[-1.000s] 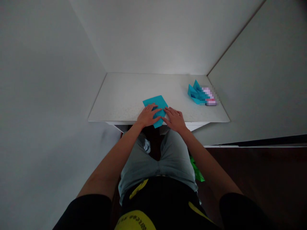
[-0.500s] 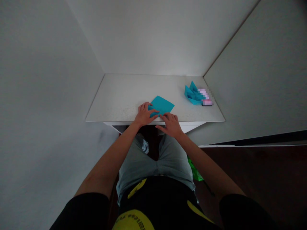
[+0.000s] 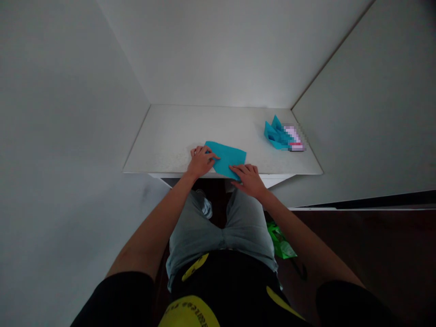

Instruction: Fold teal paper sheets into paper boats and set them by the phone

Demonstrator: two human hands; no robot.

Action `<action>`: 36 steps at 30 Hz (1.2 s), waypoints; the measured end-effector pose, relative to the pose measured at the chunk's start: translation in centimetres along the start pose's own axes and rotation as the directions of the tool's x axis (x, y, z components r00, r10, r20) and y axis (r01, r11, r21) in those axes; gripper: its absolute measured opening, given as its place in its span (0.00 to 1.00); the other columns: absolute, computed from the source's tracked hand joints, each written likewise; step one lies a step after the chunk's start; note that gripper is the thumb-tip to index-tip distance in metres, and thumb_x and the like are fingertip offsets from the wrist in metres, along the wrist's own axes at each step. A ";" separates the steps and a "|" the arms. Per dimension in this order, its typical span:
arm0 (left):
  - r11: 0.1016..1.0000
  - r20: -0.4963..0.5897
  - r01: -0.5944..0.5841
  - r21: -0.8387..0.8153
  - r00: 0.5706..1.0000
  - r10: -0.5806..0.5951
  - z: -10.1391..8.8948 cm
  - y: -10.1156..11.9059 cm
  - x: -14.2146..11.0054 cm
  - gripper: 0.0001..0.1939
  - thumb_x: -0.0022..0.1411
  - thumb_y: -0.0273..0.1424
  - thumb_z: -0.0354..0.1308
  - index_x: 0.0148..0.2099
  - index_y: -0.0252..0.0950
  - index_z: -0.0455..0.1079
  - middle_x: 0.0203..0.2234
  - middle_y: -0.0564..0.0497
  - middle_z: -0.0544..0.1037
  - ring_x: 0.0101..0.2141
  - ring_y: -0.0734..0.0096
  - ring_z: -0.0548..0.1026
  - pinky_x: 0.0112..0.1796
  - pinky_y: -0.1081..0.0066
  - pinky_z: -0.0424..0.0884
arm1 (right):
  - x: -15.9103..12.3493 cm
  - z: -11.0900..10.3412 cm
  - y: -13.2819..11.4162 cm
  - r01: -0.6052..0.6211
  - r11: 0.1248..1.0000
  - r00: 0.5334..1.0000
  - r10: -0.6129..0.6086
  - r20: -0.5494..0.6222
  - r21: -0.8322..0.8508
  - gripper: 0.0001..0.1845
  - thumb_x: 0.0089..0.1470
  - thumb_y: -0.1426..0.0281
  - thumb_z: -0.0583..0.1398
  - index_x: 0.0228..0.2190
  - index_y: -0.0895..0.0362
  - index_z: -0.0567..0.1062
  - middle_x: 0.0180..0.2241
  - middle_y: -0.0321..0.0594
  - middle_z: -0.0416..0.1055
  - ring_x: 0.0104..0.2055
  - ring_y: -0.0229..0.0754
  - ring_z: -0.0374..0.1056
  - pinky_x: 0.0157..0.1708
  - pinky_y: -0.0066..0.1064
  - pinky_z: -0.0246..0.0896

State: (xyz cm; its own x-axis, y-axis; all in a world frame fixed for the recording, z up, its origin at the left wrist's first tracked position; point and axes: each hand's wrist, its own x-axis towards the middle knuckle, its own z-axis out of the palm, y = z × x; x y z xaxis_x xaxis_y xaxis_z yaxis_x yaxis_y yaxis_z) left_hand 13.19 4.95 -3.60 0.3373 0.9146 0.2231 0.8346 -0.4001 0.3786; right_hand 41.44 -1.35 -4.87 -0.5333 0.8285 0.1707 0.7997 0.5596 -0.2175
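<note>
A folded sheet of turquoise paper (image 3: pixel 227 157) lies flat near the front edge of a small white table (image 3: pixel 170 136). My left hand (image 3: pixel 200 161) rests on the sheet's left corner, fingers lying flat on it. My right hand (image 3: pixel 248 178) presses its front right corner with fingers stretched out. Both hands lie on top of the paper; neither lifts it.
Several folded turquoise paper shapes (image 3: pixel 275 132) sit at the table's back right beside a blurred pink item (image 3: pixel 294 139). White walls close in the table on the left, back and right. A green packet (image 3: pixel 282 243) lies on the dark floor by my right leg.
The turquoise sheet has turned from a diamond position to lie with its long edges nearly along the table front. My right hand has shifted right to its front corner.
</note>
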 end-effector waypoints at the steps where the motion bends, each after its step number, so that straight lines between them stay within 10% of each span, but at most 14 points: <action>1: 1.000 -0.001 0.001 -0.002 1.000 -0.001 0.0 0.1 0.0 0.14 0.72 0.36 0.62 0.55 0.50 0.85 0.55 0.43 0.76 0.58 0.46 0.69 0.62 0.41 0.60 | -0.1 -0.1 -0.3 0.011 1.000 1.000 -0.011 0.006 0.012 0.31 0.68 0.63 0.64 0.69 0.50 0.73 0.62 0.51 0.76 0.60 0.62 0.67 0.59 0.52 0.57; 8: 0.993 0.018 -0.108 -0.036 0.994 0.109 -0.2 0.2 -0.2 0.17 0.75 0.46 0.61 0.59 0.49 0.82 0.63 0.46 0.77 0.63 0.49 0.70 0.65 0.45 0.59 | 3.3 -0.7 1.2 -0.093 0.963 0.993 0.107 -0.041 0.254 0.16 0.72 0.60 0.58 0.52 0.52 0.82 0.48 0.47 0.83 0.52 0.55 0.76 0.59 0.49 0.60; 16: 0.990 0.048 -0.127 -0.062 0.990 0.130 -0.3 0.3 -0.1 0.21 0.73 0.48 0.65 0.62 0.47 0.80 0.67 0.47 0.76 0.67 0.52 0.71 0.68 0.48 0.59 | 6.2 -0.2 0.4 -0.247 0.952 0.956 0.270 -0.114 0.179 0.25 0.71 0.58 0.60 0.61 0.58 0.76 0.52 0.54 0.79 0.54 0.60 0.74 0.55 0.50 0.67; 23: 0.992 0.064 -0.128 -0.010 0.990 0.129 0.5 0.0 0.2 0.18 0.78 0.42 0.57 0.64 0.52 0.80 0.69 0.46 0.72 0.69 0.50 0.66 0.68 0.46 0.60 | 2.9 0.1 -0.5 -0.015 0.994 0.998 0.021 -0.054 0.106 0.27 0.76 0.55 0.54 0.69 0.50 0.72 0.72 0.46 0.68 0.74 0.56 0.61 0.70 0.53 0.55; 36: 0.997 0.038 -0.063 -0.035 0.997 0.064 0.4 0.5 1.1 0.20 0.74 0.25 0.54 0.48 0.50 0.87 0.55 0.45 0.78 0.57 0.50 0.71 0.58 0.46 0.66 | 0.2 -0.5 -2.7 0.110 0.985 0.993 -0.113 0.015 0.131 0.43 0.64 0.40 0.65 0.71 0.49 0.71 0.69 0.48 0.72 0.69 0.64 0.65 0.68 0.56 0.56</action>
State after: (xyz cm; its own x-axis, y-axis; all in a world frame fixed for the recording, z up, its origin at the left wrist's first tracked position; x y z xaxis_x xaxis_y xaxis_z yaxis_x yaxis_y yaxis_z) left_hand 14.16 5.77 -3.53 0.4066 0.8886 0.2123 0.7961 -0.4586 0.3949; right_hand 39.32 -2.66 -3.75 -0.6245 0.7602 0.1793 0.6932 0.6453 -0.3210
